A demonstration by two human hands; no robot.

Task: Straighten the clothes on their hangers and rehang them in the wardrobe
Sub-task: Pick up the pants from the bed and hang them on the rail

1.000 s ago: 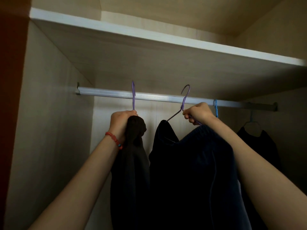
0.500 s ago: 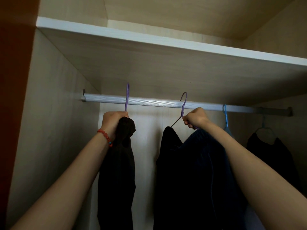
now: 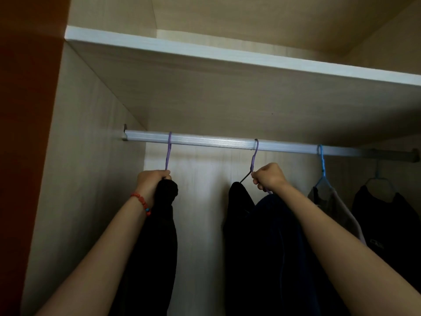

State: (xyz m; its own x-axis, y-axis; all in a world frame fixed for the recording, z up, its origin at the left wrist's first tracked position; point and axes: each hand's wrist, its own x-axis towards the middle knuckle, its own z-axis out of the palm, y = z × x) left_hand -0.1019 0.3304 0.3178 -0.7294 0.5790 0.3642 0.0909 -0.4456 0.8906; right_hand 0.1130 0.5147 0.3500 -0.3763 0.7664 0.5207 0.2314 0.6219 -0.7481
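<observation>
Both purple hooks, clear of the rail (image 3: 216,143) a second ago, now sit over it. Left hand (image 3: 152,184) grips the left hanger (image 3: 168,151) and bunched black garment (image 3: 163,224) near the rail's left end. Right hand (image 3: 268,176) grips the second hanger (image 3: 254,156) at mid-rail, carrying dark clothes (image 3: 262,247). Toward the right end hang a blue hanger (image 3: 322,165) with a beige garment (image 3: 335,208) and a black top (image 3: 391,224).
</observation>
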